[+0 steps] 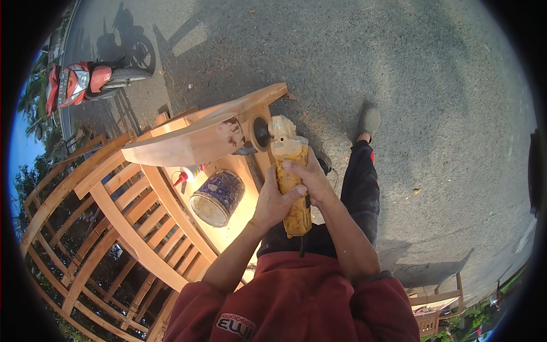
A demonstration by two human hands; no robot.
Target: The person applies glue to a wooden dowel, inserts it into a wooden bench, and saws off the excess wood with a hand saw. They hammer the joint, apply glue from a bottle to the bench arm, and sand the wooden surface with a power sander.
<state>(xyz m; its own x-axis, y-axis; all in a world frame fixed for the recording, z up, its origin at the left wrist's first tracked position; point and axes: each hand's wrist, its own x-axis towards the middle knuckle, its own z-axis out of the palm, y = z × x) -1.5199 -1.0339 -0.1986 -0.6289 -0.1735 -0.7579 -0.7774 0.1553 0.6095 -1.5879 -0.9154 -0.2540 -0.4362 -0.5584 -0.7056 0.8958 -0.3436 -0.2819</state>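
Observation:
Both hands are wrapped round a yellow angle grinder point(293, 159) with a worn, pale gear head and a dark round disc point(261, 134). My left hand point(275, 199) grips the left side of its body, and my right hand point(310, 175) closes round the right side, thumbs near each other. The disc faces the end of a wooden bench point(176, 149), close by the front post under the curved armrest; whether it touches cannot be made out. A dark, patchy stain marks the armrest near the disc. A cord leaves the grinder's lower end.
On the bench seat stand a paint-smeared blue can point(217, 198) and a white bottle with a red cap point(188, 174). The slatted backrest point(148, 219) spreads left. A red motorcycle point(85, 85) is parked far left on asphalt. Another wooden piece point(436, 310) stands lower right.

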